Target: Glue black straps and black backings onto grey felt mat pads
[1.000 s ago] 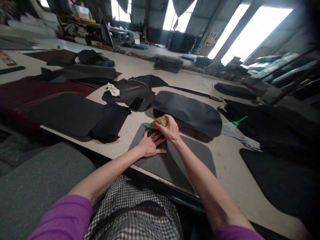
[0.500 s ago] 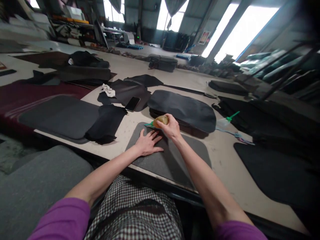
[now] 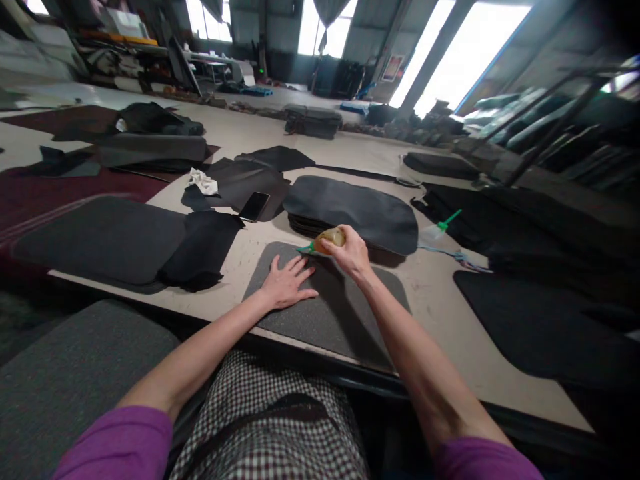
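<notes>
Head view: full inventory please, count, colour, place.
grey pad: 1, dark grey, table's near edge, under both hands
squeeze bottle: 1, amber with green nozzle, in right hand, tip at pad's far edge
black panel: 1, black, beyond pad
second bottle: 1, clear with green nozzle, right of panel
phone: 1, black, left of panel
white rag: 1, white, far left of phone
table: 1, beige
left hand: flat on pad
right hand: gripping bottle

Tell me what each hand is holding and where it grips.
Right hand grips the yellowish bottle around its body, green nozzle free. Left hand holds nothing, flat on the grey pad.
</notes>
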### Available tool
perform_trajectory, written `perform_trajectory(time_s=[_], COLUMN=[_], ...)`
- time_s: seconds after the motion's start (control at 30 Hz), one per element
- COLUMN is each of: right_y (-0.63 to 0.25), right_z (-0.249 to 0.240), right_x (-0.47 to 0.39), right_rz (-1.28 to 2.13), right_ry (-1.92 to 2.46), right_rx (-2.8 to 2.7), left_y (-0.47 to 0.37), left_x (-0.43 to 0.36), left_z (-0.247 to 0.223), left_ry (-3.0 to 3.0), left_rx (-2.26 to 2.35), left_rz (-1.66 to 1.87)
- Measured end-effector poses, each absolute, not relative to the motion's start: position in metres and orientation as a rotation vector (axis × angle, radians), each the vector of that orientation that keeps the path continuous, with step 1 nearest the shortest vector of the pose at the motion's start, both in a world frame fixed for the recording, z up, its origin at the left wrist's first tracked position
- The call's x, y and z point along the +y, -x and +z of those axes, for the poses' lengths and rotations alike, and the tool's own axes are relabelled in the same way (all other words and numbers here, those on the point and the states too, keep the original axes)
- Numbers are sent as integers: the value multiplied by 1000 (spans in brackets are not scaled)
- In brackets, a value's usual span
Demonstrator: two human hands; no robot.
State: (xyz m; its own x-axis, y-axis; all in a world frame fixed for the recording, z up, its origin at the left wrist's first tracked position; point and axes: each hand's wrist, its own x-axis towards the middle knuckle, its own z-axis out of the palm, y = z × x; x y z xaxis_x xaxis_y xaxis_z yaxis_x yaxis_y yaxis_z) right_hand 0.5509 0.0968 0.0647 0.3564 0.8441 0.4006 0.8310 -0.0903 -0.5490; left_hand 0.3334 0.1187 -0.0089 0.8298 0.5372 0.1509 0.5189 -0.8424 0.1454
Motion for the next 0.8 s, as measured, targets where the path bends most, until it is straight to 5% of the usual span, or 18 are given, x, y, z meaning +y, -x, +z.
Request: perform_trajectory(time_s=[0.8], right_y=[-680], right_z=[71], right_x=[-34], right_rz=[-160], right_ry=[2189], right_rx=[-1094], left_y=[-336], left_x=[120], left_z=[-11], left_ry=[-2939], left_rx=[790], left_rz=[268])
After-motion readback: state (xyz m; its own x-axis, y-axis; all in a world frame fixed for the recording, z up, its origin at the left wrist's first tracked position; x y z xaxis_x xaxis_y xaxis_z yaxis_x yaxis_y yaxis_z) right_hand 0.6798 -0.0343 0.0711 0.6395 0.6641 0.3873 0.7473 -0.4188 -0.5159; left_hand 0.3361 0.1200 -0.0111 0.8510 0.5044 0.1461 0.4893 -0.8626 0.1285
